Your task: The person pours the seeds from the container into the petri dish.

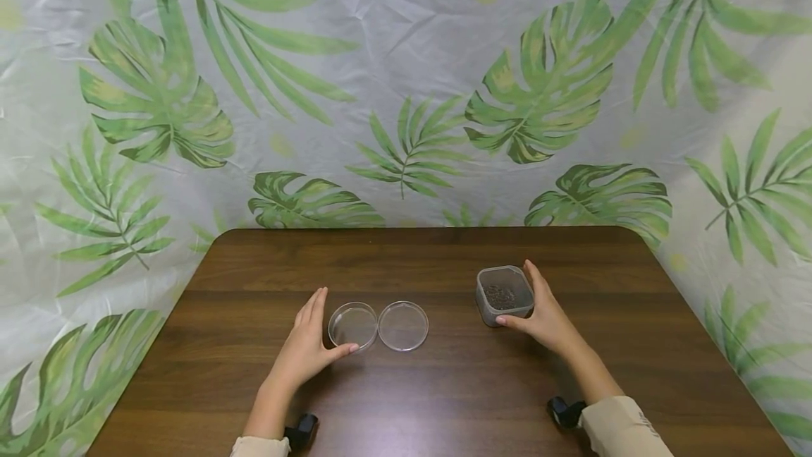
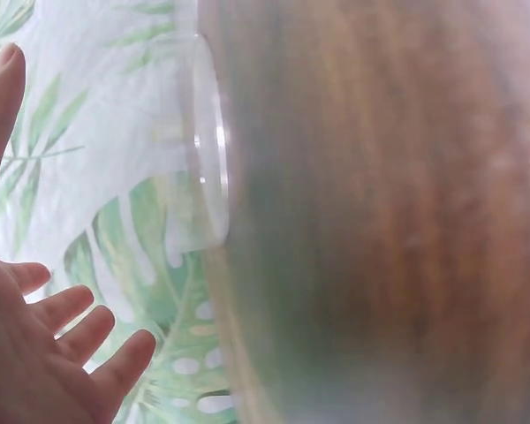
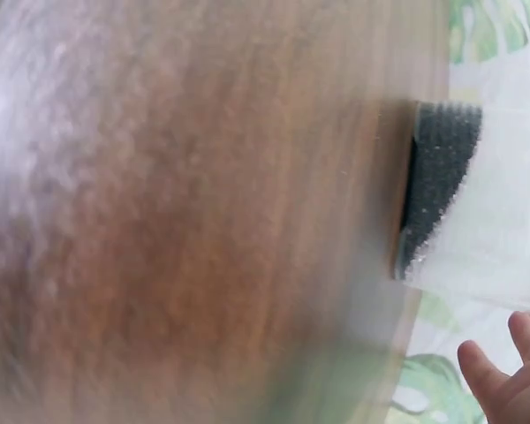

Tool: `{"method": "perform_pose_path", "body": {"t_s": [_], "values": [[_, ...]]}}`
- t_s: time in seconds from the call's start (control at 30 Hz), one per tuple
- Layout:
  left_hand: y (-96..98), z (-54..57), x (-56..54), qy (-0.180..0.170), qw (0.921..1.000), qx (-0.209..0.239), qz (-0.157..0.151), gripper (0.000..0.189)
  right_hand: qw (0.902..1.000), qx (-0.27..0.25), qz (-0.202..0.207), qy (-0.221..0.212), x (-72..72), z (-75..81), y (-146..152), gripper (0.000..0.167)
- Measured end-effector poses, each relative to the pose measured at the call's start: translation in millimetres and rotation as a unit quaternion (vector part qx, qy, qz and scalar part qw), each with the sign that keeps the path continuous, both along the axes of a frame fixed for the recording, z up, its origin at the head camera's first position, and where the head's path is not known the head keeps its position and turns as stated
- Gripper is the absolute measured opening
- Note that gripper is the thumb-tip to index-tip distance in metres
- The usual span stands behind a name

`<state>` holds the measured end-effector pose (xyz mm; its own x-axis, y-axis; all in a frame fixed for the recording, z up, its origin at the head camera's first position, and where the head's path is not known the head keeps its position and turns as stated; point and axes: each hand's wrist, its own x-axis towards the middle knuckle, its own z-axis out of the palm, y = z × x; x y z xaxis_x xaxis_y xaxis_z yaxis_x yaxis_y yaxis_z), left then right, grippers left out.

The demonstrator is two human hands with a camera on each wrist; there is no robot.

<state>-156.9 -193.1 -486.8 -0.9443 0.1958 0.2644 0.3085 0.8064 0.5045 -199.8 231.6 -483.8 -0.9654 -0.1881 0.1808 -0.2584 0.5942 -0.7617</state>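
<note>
From where I stand, with 12 o'clock at the table's far edge, the right hand (image 1: 545,316) has its thumb at the near side of a clear square container (image 1: 489,316) and its fingers at the far right corner, spread about as wide as the container itself. I cannot tell whether they squeeze it. The container lies at the hand's 10 o'clock, and dark granules (image 1: 499,296) slope up one wall inside.

The left hand (image 1: 304,348) is spread wide, fingers nearly straight, with nothing in its grasp. At its 2 o'clock sits the left dish (image 1: 353,326), round, clear and shallow; the thumb tip is by the near rim, though touching or not I can't say. At that dish's 3 o'clock, rim beside rim, lies a matching second dish (image 1: 403,326). The container is well apart from it, between 2 and 3 o'clock.

Everything's on a brown wooden table (image 1: 406,400); at 12 o'clock, beyond it, hangs a leaf-printed cloth (image 1: 406,55).
</note>
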Motion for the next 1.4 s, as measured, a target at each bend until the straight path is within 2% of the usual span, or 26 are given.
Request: {"method": "perform_pose_path", "body": {"t_s": [0.33,0.57,0.73,0.87,1.0,1.2,1.4], "values": [[-2.2,-11.8,-3.1,-0.058,0.9952,0.078,-0.007,0.119,0.9989,-0.046,-0.008,-0.009,-4.3,-9.1,-2,0.116],[-7.5,-20.9,-5.4,-0.114,0.9783,0.172,-0.021,0.112,0.9966,-0.08,-0.007,-0.02,-6.5,-13.4,-3,0.115],[-10.6,-27.1,-7.6,-0.114,0.9715,0.203,-0.044,0.107,0.9951,-0.095,-0.003,-0.028,-5.6,-12.1,-4,0.115],[-11.7,-30.4,-8.9,-0.12,0.9651,0.227,-0.048,0.103,0.9925,-0.117,0.002,-0.035,-1.2,-1.9,-8,0.113],[-12.2,-34.0,-9.7,-0.126,0.9633,0.234,-0.038,0.099,0.9898,-0.136,0.007,-0.042,0.8,2.5,-10,0.11],[-11.3,-36.8,-9.2,-0.126,0.9659,0.225,-0.026,0.095,0.9883,-0.148,0.009,-0.033,-7.6,-18.2,-4,0.106],[-9.8,-37.2,-9.0,-0.124,0.9698,0.21,-0.016,0.092,0.9788,-0.203,0.015,-0.025,-10.2,-28.7,-2,0.1]]}}
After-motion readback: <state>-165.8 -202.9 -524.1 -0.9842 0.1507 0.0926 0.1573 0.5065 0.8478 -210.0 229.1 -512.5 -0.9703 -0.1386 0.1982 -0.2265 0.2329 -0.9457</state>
